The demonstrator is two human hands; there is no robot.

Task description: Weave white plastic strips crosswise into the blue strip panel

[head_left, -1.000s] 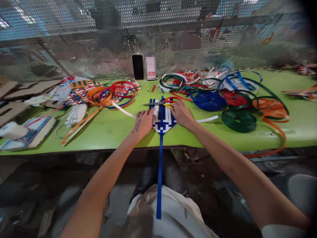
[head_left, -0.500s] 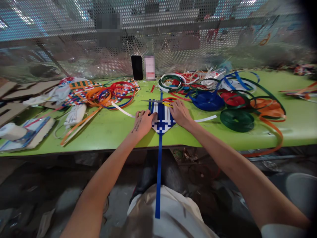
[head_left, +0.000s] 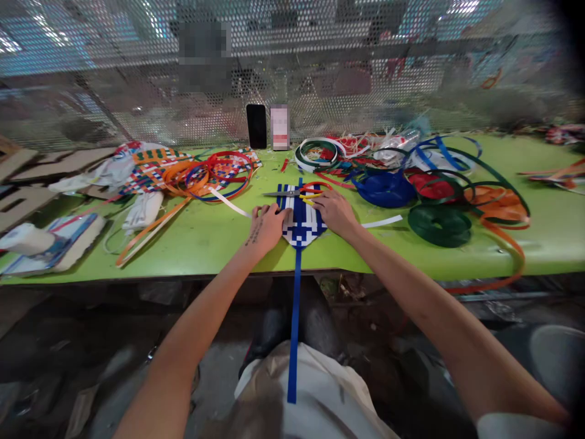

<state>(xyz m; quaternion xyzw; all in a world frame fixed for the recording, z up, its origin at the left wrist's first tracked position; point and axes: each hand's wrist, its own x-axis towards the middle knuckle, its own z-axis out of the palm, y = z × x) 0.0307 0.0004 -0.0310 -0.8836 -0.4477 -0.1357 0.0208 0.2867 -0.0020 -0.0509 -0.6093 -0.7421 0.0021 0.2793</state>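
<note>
Single head cam, looks fwd and down, close over green table [head_left: 205,241] edge, mesh wall [head_left: 137,73] behind

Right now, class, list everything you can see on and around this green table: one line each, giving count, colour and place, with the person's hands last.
woven panel: one, blue and white, near table edge, between the hands
long strip: one, blue, hanging from the panel to the lap
scissors: one pair, grey blades, just beyond the panel
phone: one, black, upright against the screen
blue coil: one, right of the panel
green coil: one, dark green, right of the blue coil
red coil: one, behind the green coil
loose loops: several, orange and red, left of the panel
table: one, green
screen: one, grey perforated metal, behind the table
left hand: on the panel's left edge
right hand: on the panel's right edge
</note>
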